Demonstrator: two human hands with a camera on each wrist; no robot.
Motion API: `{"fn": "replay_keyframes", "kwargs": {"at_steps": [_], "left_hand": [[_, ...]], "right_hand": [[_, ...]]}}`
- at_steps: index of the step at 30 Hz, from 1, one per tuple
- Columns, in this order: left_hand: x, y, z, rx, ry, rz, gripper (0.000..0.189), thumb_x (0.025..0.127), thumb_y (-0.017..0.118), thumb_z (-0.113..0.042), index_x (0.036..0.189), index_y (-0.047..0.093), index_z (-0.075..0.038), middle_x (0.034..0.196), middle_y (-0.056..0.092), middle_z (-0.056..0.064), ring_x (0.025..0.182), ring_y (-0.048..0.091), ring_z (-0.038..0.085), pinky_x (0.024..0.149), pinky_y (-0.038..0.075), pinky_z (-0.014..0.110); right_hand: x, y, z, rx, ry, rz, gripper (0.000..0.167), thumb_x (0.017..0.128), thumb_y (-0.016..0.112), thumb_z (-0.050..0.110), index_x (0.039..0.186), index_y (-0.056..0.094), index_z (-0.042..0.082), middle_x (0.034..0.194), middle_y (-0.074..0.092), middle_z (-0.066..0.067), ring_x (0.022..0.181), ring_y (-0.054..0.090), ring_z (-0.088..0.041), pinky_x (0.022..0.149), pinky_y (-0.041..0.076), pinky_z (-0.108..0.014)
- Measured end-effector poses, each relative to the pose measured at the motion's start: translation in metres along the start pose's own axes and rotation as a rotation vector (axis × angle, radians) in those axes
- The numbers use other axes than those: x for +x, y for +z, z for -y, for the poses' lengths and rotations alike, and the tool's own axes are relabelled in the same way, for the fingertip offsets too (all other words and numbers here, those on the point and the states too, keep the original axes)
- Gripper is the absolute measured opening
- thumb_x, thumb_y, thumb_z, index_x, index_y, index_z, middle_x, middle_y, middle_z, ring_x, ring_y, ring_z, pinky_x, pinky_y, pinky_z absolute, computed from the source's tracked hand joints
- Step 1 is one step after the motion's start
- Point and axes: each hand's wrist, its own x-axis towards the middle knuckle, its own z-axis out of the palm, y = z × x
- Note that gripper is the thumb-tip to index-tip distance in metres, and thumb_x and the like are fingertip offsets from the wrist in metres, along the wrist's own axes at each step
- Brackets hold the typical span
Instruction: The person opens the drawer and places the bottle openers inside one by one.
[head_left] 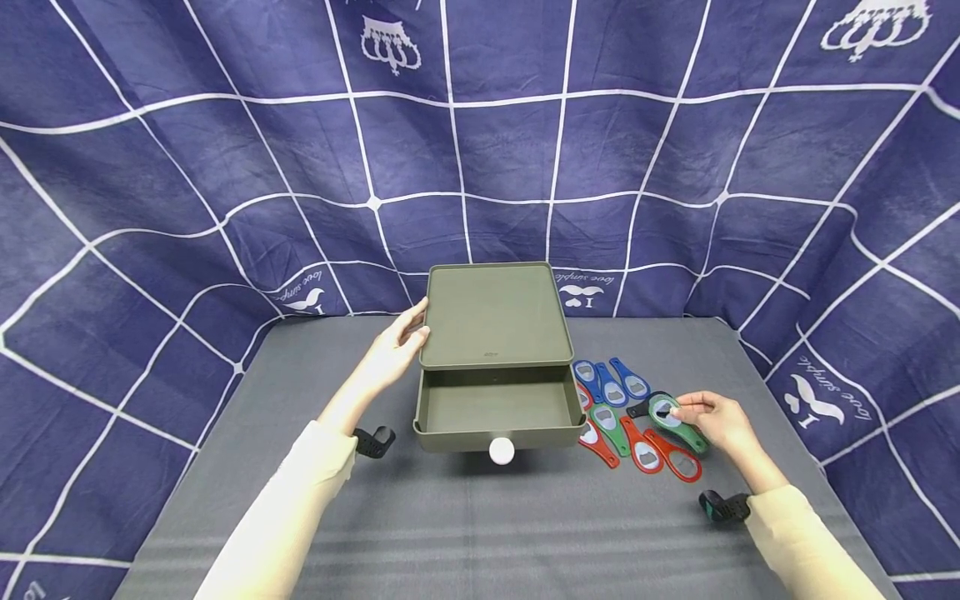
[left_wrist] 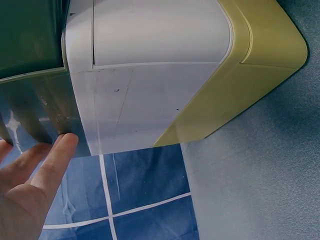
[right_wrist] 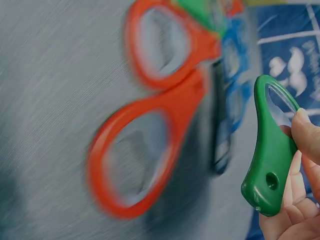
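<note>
In the head view an olive-green drawer box has its front drawer pulled out, with nothing inside and a round white knob. My left hand rests its extended fingers against the box's left side; the left wrist view shows the fingertips along that wall. On the right, my right hand pinches a green bottle opener between thumb and fingers, held above the table. Red bottle openers lie below it, with a black bottle opener beside them.
Blue bottle openers, another green opener and several red ones lie close against the box's right side. A grey cloth covers the table. Behind it hangs a blue checked curtain.
</note>
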Motion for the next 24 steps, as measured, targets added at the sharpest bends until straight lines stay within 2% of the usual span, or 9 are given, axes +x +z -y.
{"fn": "replay_keyframes", "kwargs": {"at_steps": [3, 8, 14, 16, 18, 24], "left_hand": [[0.000, 0.000, 0.000, 0.002, 0.003, -0.001, 0.053, 0.105, 0.046, -0.017, 0.155, 0.031, -0.010, 0.152, 0.040, 0.026, 0.136, 0.046, 0.041, 0.115, 0.037, 0.049], [-0.001, -0.001, -0.001, -0.001, 0.008, 0.000, 0.053, 0.105, 0.046, -0.017, 0.155, 0.030, -0.010, 0.152, 0.040, 0.026, 0.136, 0.045, 0.040, 0.115, 0.037, 0.049], [0.000, 0.000, 0.000, -0.011, 0.011, 0.004, 0.053, 0.105, 0.045, -0.017, 0.155, 0.029, -0.009, 0.152, 0.039, 0.026, 0.136, 0.046, 0.041, 0.115, 0.037, 0.049], [0.000, 0.000, 0.000, -0.006, 0.012, 0.001, 0.053, 0.105, 0.045, -0.017, 0.155, 0.029, -0.010, 0.152, 0.039, 0.026, 0.136, 0.046, 0.040, 0.115, 0.037, 0.049], [0.000, 0.000, 0.000, 0.001, 0.011, -0.002, 0.053, 0.105, 0.045, -0.017, 0.155, 0.029, -0.010, 0.152, 0.039, 0.026, 0.136, 0.046, 0.041, 0.115, 0.037, 0.049], [0.001, 0.002, 0.001, 0.011, 0.017, -0.005, 0.054, 0.105, 0.045, -0.016, 0.155, 0.029, -0.007, 0.152, 0.039, 0.027, 0.136, 0.046, 0.041, 0.116, 0.036, 0.049]], "right_hand": [[0.001, 0.000, 0.020, 0.113, -0.033, 0.020, 0.042, 0.088, 0.073, 0.014, 0.114, 0.059, -0.016, 0.077, 0.068, 0.012, 0.067, 0.057, 0.003, 0.057, 0.050, -0.018], [0.001, -0.004, 0.062, 0.195, -0.112, 0.035, 0.037, 0.089, 0.073, 0.015, 0.112, 0.062, -0.012, 0.075, 0.066, 0.022, 0.069, 0.059, 0.005, 0.060, 0.052, -0.016], [-0.003, -0.008, 0.116, 0.295, -0.170, 0.075, 0.013, 0.089, 0.074, 0.015, 0.101, 0.070, 0.013, 0.077, 0.067, 0.025, 0.073, 0.061, 0.007, 0.064, 0.051, -0.013], [-0.005, -0.007, 0.133, 0.328, -0.193, 0.098, 0.012, 0.088, 0.075, 0.015, 0.097, 0.070, 0.020, 0.079, 0.068, 0.023, 0.075, 0.061, 0.006, 0.066, 0.052, -0.013], [-0.007, -0.004, 0.150, 0.332, -0.221, 0.109, 0.014, 0.087, 0.076, 0.016, 0.100, 0.070, 0.017, 0.083, 0.070, 0.020, 0.076, 0.063, 0.006, 0.068, 0.053, -0.013], [-0.016, 0.015, 0.195, 0.294, -0.292, 0.174, 0.037, 0.086, 0.076, 0.012, 0.115, 0.064, -0.007, 0.086, 0.072, 0.015, 0.079, 0.065, 0.004, 0.069, 0.054, -0.015]]}}
